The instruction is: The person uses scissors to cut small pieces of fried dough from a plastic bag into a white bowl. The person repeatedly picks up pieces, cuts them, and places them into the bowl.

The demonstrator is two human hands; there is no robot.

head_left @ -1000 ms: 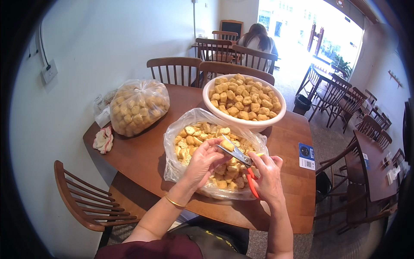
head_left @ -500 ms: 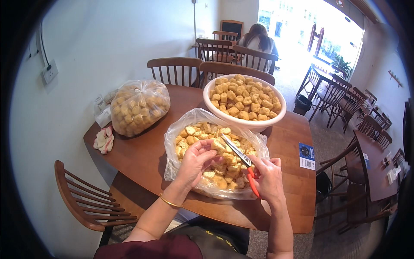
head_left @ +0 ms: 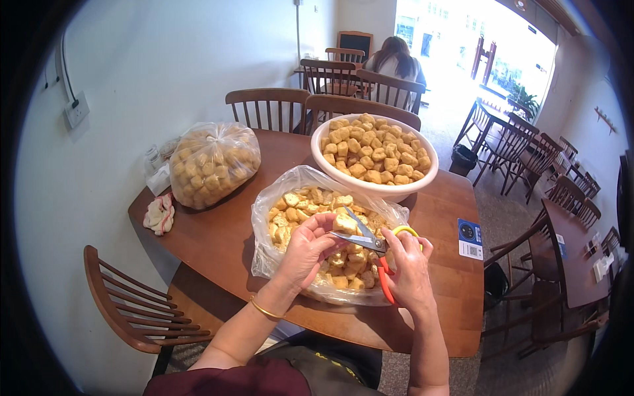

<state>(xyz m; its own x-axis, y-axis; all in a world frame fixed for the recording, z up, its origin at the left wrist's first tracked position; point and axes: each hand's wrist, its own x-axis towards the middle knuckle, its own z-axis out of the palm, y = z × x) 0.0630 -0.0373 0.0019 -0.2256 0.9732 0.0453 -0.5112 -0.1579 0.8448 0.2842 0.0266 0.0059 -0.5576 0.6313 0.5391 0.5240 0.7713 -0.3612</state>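
Between the thumb and fingers of my left hand (head_left: 304, 254) is a golden fried tofu puff (head_left: 344, 224). My right hand (head_left: 411, 270) grips scissors (head_left: 374, 245) with one red and one yellow handle loop. Their blades are spread apart, one on each side of the puff as far as I can see. Both hands are over an open clear plastic bag (head_left: 261, 259) of cut tofu pieces with pale insides. Behind it stands a pale pink basin (head_left: 430, 177) heaped with whole tofu puffs.
A knotted clear bag (head_left: 214, 168) of tofu puffs sits at the table's left, by a white cloth glove (head_left: 159, 214) and small jars. A blue-and-white card (head_left: 469, 239) lies on the right. Wooden chairs (head_left: 135, 310) surround the table (head_left: 436, 317). Someone (head_left: 396, 63) sits farther back.
The scissors' blades have gone from closed to spread apart, and the yellow loop now shows. My left hand has shifted slightly right with the tofu puff, to between the blades.
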